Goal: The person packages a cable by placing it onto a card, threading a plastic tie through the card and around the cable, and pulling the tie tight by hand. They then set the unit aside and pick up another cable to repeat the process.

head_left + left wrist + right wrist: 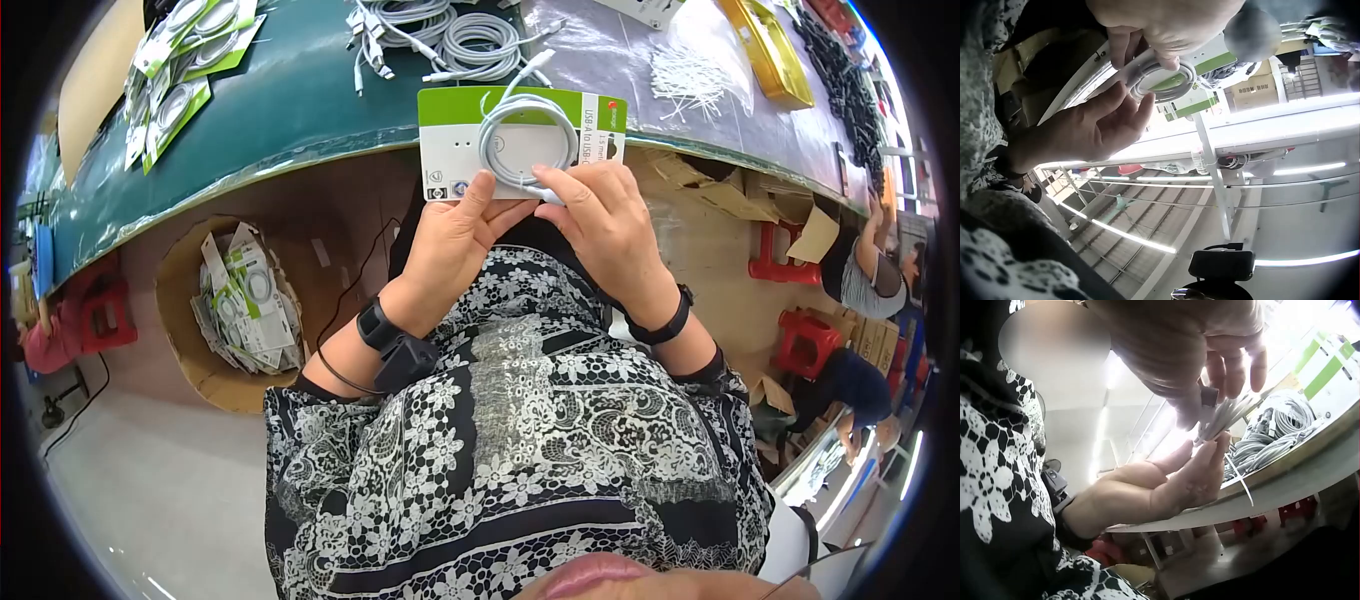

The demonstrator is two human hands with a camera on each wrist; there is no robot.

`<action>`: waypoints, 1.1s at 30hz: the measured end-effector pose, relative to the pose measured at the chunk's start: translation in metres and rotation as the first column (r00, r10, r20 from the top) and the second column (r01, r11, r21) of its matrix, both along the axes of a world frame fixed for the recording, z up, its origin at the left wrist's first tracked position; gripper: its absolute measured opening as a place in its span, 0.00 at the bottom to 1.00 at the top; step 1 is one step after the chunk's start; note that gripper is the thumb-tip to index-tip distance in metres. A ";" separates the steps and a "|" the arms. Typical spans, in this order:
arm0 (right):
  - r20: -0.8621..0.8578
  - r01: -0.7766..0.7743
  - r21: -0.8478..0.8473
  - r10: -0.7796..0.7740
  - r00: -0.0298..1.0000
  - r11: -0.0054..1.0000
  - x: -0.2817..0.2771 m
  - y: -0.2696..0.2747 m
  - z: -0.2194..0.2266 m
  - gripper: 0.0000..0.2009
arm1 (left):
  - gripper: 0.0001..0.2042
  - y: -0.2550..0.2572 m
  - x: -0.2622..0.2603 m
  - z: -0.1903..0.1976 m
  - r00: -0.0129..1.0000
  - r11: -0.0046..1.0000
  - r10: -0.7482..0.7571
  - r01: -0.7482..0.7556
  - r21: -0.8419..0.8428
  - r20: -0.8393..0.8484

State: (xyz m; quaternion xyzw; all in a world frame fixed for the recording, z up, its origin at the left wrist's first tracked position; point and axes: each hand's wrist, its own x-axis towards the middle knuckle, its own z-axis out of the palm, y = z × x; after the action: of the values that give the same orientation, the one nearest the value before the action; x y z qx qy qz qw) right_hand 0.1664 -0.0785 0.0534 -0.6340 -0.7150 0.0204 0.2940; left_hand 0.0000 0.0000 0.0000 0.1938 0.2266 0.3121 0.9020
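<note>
The long dark-green workbench [300, 90] serves as landmark. Just in front of its near edge, held above the lap, is the white-and-green printed cardboard backing card [452, 140], and on the card's face lies the coiled white USB cable [522, 135]. The left hand [452, 245] clamps the card's lower left edge, thumb on the front and fingers behind. The right hand [600, 220] pinches the bottom of the coil against the card at its lower middle.

To do this step well, I judge the left grip should stay firm at the edge so the card cannot bow, while the right fingertips keep the loops stacked flat and centred.

On the bench behind the card lie loose grey-white cables [440, 35], and left of the bench's edge stands a round brown cardboard bin [190, 290] of finished cards.

The head view shows the card's printed front; the left wrist view alone shows the coil [1163, 78] from below with fingers curled around it, and the right wrist view shows the plug end [1209, 397] between fingertips
</note>
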 end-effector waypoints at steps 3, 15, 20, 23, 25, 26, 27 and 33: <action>0.016 -0.069 0.208 0.067 0.998 0.976 0.011 0.004 -0.005 0.13 | 0.15 0.000 0.010 0.002 0.999 0.995 -0.001 -0.004 0.103 0.044; -0.322 0.015 0.156 0.036 0.946 0.988 0.019 0.013 0.004 0.06 | 0.19 0.002 0.018 0.018 0.999 0.970 0.036 -0.032 0.240 -0.011; -0.354 0.020 0.152 0.036 0.935 0.988 0.019 0.014 0.004 0.05 | 0.21 0.001 0.018 0.022 0.996 0.962 0.061 -0.042 0.268 -0.065; -0.371 0.008 0.118 0.037 0.928 0.993 0.020 0.012 0.007 0.05 | 0.21 -0.001 0.017 0.023 0.992 0.948 0.064 -0.026 0.317 -0.112; -0.363 -0.009 0.115 0.051 0.931 0.993 0.022 0.013 0.010 0.05 | 0.21 -0.001 0.019 0.026 0.992 0.950 0.070 -0.033 0.309 -0.108; -0.353 -0.028 0.113 0.067 0.933 0.993 0.024 0.014 0.011 0.06 | 0.21 -0.001 0.021 0.027 0.992 0.952 0.077 -0.042 0.303 -0.104; -0.343 -0.048 0.110 0.083 0.936 0.993 0.024 0.014 0.012 0.06 | 0.21 -0.001 0.022 0.028 0.991 0.954 0.085 -0.052 0.296 -0.100; -0.142 -0.074 0.208 0.105 0.984 0.975 0.020 0.013 0.006 0.07 | 0.19 0.001 0.021 0.025 0.997 0.980 0.060 -0.051 0.193 -0.040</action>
State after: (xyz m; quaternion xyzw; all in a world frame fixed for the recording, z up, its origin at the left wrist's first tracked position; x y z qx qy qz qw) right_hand 0.1865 -0.0654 0.0593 -0.5644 -0.7167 0.0093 0.4096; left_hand 0.0212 0.0008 0.0252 0.2805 0.2213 0.3529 0.8648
